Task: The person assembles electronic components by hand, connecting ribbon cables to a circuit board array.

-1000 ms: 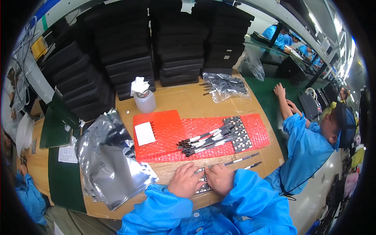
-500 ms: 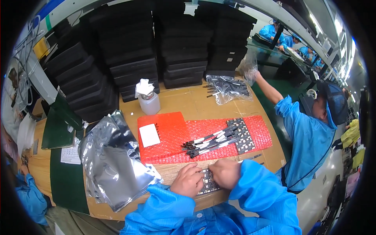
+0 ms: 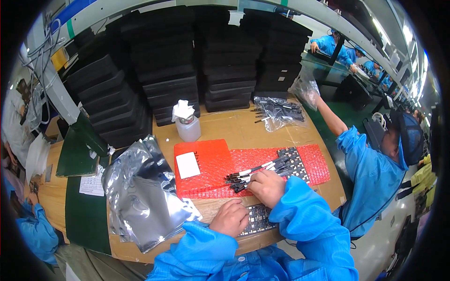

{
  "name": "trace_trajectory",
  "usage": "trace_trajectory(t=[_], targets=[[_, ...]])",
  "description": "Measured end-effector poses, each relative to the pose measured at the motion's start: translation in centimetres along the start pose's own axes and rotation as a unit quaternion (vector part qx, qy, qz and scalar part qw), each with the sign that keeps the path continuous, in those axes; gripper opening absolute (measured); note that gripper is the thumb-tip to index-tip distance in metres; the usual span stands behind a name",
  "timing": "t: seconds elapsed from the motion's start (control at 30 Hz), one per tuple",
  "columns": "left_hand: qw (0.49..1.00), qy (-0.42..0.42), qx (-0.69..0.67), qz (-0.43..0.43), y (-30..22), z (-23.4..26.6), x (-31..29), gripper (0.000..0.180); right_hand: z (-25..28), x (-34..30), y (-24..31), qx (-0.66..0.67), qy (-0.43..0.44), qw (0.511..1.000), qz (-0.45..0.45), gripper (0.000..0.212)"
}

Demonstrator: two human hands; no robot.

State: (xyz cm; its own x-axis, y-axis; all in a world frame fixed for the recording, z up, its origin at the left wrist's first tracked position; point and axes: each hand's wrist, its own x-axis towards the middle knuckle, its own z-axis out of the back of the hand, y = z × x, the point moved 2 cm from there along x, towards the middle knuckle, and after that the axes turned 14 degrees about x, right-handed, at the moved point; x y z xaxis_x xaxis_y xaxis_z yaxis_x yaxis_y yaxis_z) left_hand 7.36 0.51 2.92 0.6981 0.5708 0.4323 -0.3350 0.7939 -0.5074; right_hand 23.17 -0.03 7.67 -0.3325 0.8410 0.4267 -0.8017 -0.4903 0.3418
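A dark circuit board panel (image 3: 259, 218) dotted with small pale parts lies at the table's near edge. My left hand (image 3: 230, 218) holds its left end with curled fingers. My right hand (image 3: 267, 188) is beyond the panel, its fingers pinched at the near side of a bundle of thin black cables (image 3: 253, 172) with white labels; the fingertips are partly hidden. Those cables lie on red bubble wrap (image 3: 321, 164), their right ends beside a second dark board panel (image 3: 295, 161). A red bubble pouch (image 3: 206, 159) with a white label lies left of the bundle.
Silvery bags (image 3: 140, 196) cover the left side. A white bottle (image 3: 189, 130) with tissue stands behind the pouch. Stacks of black foam trays (image 3: 164, 93) line the back, near a clear bag of cables (image 3: 280, 112). A co-worker (image 3: 370, 173) in blue reaches in from the right.
My right hand has left the circuit board panel and moved away from me to the cable bundle. My left hand stays on the panel. The whole view has shifted slightly.
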Motion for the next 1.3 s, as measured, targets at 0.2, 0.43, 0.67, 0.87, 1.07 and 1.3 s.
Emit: trace_trajectory(t=[0.2,0.43,0.67,0.87,1.07,1.3], targets=[[1.000,0.009,-0.004,-0.002,-0.1,0.2,0.3,0.013,5.5,1.4,-0.9,0.126,-0.035,0.981,-0.145,0.008],[1.000,0.020,-0.013,0.005,0.2,0.3,-0.5,0.012,7.7,0.4,-0.2,0.509,-0.238,0.774,-0.291,0.008],[0.998,-0.018,0.051,-0.010,-0.8,1.2,-0.6,0.014,7.1,-2.5,0.9,0.320,-0.057,0.877,-0.355,0.013],[0.989,0.009,0.121,-0.088,-1.7,1.3,-0.5,0.018,2.5,-6.0,0.7,0.190,0.170,0.924,-0.286,0.014],[0.986,0.052,0.112,-0.110,-1.9,0.8,-0.9,0.022,1.0,-7.3,0.4,0.221,0.203,0.879,-0.371,0.020],[0.983,0.067,0.103,-0.136,-2.0,0.4,-1.0,0.024,0.8,-7.3,0.4,0.251,0.253,0.858,-0.369,0.022]])
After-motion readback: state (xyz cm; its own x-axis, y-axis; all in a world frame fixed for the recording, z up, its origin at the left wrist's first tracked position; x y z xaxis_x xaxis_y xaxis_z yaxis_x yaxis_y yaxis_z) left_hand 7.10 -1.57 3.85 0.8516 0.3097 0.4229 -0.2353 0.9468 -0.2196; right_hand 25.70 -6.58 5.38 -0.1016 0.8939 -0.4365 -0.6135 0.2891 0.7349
